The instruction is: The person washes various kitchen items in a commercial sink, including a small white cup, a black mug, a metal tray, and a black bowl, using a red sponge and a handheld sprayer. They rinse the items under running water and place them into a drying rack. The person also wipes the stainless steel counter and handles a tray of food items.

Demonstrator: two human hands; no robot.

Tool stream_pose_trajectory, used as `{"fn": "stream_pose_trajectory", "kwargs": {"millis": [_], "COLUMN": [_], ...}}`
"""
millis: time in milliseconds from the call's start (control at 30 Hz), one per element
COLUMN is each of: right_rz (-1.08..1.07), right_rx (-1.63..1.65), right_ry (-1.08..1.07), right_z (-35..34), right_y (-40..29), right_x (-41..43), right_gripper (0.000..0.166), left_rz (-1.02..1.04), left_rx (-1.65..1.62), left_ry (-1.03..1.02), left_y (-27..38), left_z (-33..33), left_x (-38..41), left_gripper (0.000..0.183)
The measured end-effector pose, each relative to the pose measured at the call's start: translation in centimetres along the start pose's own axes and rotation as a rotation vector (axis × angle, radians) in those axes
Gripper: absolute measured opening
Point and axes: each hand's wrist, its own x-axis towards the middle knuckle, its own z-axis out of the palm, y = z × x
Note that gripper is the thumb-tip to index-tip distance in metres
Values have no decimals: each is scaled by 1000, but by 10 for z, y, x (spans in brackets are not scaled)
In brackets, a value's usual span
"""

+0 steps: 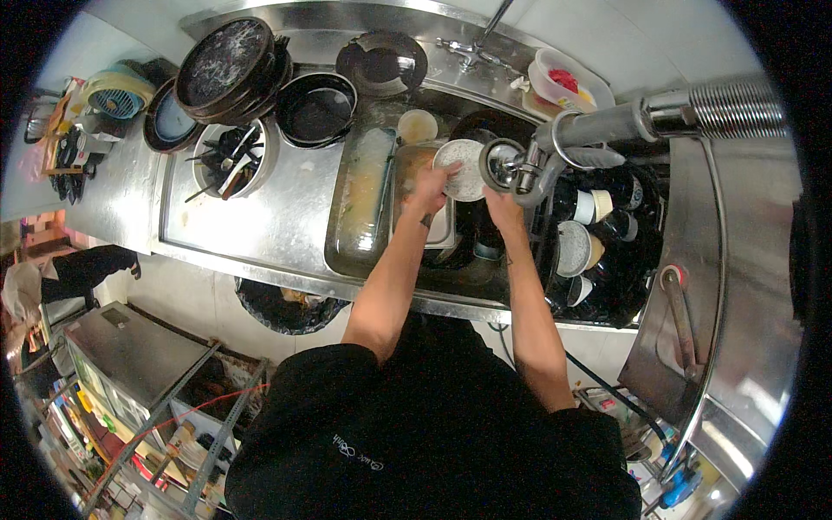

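Observation:
A speckled white bowl (463,172) is held tilted over the sink (448,276). My left hand (437,185) grips its left side, with fingers over the face. My right hand (502,205) is at the bowl's lower right edge. The metal spray head (502,162) hangs in front and hides its fingers, so its grip cannot be made out. Under my hands a rectangular steel pan (443,231) sits in the sink. Left of it stands a long tub of cloudy water (367,195). A small pale bowl (418,126) lies behind them.
A black rack (611,260) of bowls and cups fills the right side. Left on the steel counter (286,214) are a white tub of cutlery (260,175), stacked dark pans (224,68) and a black pan (317,109). The spray arm (604,127) reaches in from the right.

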Motion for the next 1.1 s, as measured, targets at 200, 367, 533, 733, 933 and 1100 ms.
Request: {"fn": "stream_pose_trajectory", "kwargs": {"millis": [200,367,533,733,933,1100], "right_rz": [450,333,293,224,-253,-164], "right_rx": [1013,1449,1327,84,-75,84], "right_ry": [-15,74,108,352,659,787], "right_z": [19,46,54,7,-41,-63], "right_y": [-10,-31,-82,-123,-136,-160], "right_x": [9,2,-4,-39,-65,-85], "right_gripper": [35,39,38,27,31,26], "left_rz": [369,280,251,189,974,836], "left_rx": [1217,1251,1713,1926,1911,1521], "left_ry": [325,335,166,10,206,-75], "left_y": [0,-32,-48,-78,-56,-3], "left_z": [3,-82,-118,-116,-89,-51], "left_x": [-22,17,65,129,75,29], "left_gripper": [56,59,43,29,24,22]}}
